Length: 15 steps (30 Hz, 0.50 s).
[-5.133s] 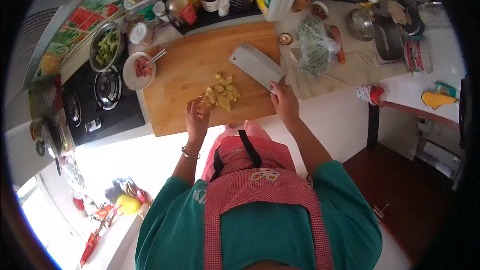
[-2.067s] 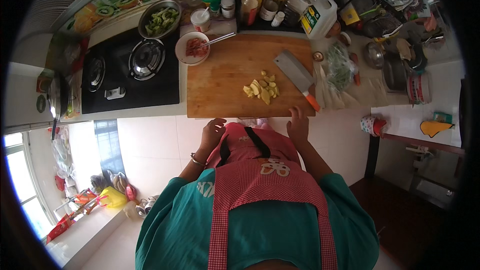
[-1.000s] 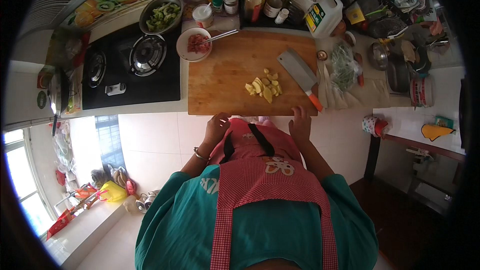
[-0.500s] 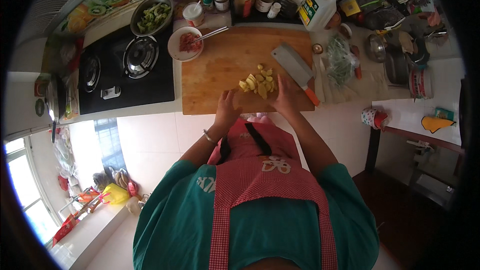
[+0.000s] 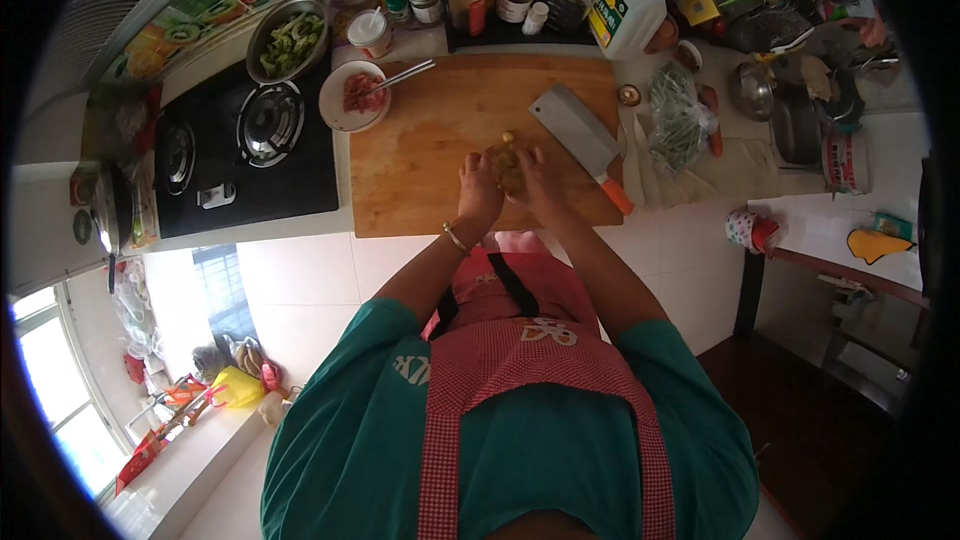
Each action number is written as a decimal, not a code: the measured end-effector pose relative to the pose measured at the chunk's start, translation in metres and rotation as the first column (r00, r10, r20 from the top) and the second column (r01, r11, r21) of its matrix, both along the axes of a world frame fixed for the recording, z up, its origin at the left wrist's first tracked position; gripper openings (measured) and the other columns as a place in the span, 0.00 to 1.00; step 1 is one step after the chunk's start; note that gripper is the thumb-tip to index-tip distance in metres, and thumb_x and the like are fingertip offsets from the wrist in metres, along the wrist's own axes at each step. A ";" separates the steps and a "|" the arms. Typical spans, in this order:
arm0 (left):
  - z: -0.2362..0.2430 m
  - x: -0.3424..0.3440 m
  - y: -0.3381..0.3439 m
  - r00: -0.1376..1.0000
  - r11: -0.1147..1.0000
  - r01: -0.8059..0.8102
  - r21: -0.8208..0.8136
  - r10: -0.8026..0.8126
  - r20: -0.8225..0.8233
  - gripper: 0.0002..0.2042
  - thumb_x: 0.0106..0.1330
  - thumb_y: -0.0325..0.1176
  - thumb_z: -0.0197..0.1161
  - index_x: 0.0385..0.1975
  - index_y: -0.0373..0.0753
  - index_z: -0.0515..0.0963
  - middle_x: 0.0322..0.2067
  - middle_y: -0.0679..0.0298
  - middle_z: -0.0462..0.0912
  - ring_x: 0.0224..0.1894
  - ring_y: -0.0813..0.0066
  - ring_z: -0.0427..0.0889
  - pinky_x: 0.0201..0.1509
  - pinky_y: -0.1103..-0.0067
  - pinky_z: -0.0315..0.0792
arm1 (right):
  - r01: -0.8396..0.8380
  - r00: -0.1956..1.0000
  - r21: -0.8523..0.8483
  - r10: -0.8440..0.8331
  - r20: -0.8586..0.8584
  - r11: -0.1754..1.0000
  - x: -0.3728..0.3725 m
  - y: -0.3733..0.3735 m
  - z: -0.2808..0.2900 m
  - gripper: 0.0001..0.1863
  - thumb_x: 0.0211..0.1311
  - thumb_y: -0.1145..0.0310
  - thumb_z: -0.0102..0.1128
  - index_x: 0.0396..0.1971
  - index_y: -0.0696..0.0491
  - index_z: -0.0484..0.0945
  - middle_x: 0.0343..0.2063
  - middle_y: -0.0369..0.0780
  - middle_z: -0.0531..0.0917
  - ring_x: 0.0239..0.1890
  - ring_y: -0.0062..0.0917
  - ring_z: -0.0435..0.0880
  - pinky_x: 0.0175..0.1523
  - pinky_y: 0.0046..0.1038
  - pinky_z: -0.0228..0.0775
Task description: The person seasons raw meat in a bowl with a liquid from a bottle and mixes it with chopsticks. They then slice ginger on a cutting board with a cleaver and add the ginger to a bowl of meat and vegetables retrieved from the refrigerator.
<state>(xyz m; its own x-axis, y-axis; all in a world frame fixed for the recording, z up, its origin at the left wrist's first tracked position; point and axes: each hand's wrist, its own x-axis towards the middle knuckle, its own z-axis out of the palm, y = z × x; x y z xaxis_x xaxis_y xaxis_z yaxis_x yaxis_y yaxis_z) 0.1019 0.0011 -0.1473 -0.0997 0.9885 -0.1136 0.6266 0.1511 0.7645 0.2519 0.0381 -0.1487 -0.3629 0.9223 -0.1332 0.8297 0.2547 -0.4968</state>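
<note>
On the wooden cutting board [image 5: 420, 175], my left hand [image 5: 482, 190] and my right hand [image 5: 541, 186] close in from both sides on a small pile of pale yellow slices [image 5: 510, 175], perhaps ginger. My fingers curl round the pile and hide part of it. One small piece [image 5: 508, 137] lies just beyond my fingertips. To the right of my right hand rests a cleaver [image 5: 574, 128], its orange handle [image 5: 617, 197] toward the board's near right corner. At the board's far left corner stands a white bowl [image 5: 343, 121] of chopped red meat with chopsticks [image 5: 410, 72] in it.
Left of the board is a black gas stove [image 5: 285, 195] with a metal bowl [image 5: 256, 40] of green vegetables. Jars and bottles line the back, including a white jug [image 5: 628, 15]. At right lie a plastic bag of greens [image 5: 677, 120] and a metal pot [image 5: 750, 92].
Both hands have moved inward and together, from either side of the yellow slices to round them. The slices are gathered more tightly and partly covered. The whole view has shifted slightly.
</note>
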 end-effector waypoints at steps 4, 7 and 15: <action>-0.007 0.001 0.004 0.985 0.996 -0.068 0.049 0.060 0.162 0.32 0.53 0.20 0.67 0.62 0.38 0.70 0.54 0.46 0.73 0.55 0.42 0.74 0.60 0.59 0.73 | 0.002 0.991 0.045 0.004 -0.137 0.999 0.009 0.001 -0.023 0.47 0.36 0.65 0.83 0.62 0.49 0.69 0.57 0.45 0.72 0.58 0.45 0.75 0.61 0.44 0.71; -0.029 -0.009 0.008 0.982 0.998 -0.035 0.050 0.024 0.190 0.28 0.55 0.22 0.67 0.59 0.36 0.72 0.51 0.52 0.76 0.49 0.53 0.80 0.51 0.66 0.79 | -0.014 0.949 -0.049 -0.002 -0.316 0.999 0.017 0.007 -0.031 0.44 0.38 0.65 0.84 0.60 0.51 0.71 0.56 0.46 0.73 0.58 0.44 0.75 0.61 0.41 0.71; 0.035 0.002 0.017 0.554 0.904 -0.002 -0.428 0.357 0.752 0.33 0.62 0.29 0.66 0.69 0.46 0.66 0.60 0.57 0.73 0.56 0.63 0.77 0.56 0.69 0.76 | 0.093 0.910 -0.109 -0.129 -0.395 0.990 0.021 0.013 -0.001 0.35 0.47 0.71 0.78 0.59 0.53 0.74 0.55 0.47 0.78 0.60 0.43 0.75 0.63 0.38 0.69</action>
